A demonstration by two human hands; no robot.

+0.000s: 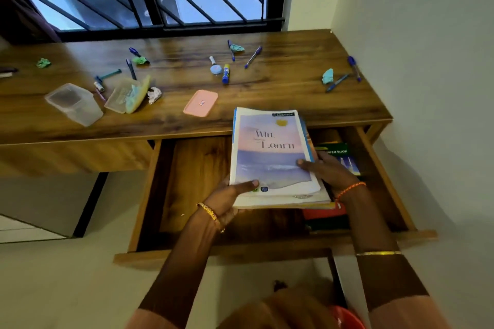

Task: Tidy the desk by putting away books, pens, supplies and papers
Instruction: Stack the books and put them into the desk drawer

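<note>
A stack of notebooks (270,147), topped by a pastel cover reading "Win, Learn", hangs over the open wooden drawer (192,176), its far end above the desk's front edge. My left hand (230,195) grips the stack's near left corner, thumb on top. My right hand (326,168) holds the right edge, thumb on the cover. A green book (339,153) and a red one (323,213) lie in the drawer's right side, partly hidden. Several pens (252,57) and crumpled papers (327,76) lie scattered on the desk (280,88).
A pink lid (200,103), a clear box (73,103), an open plastic case (128,95), a glue stick (226,73) and a round blue item (216,69) sit on the desk. The barred window lies behind, a wall to the right.
</note>
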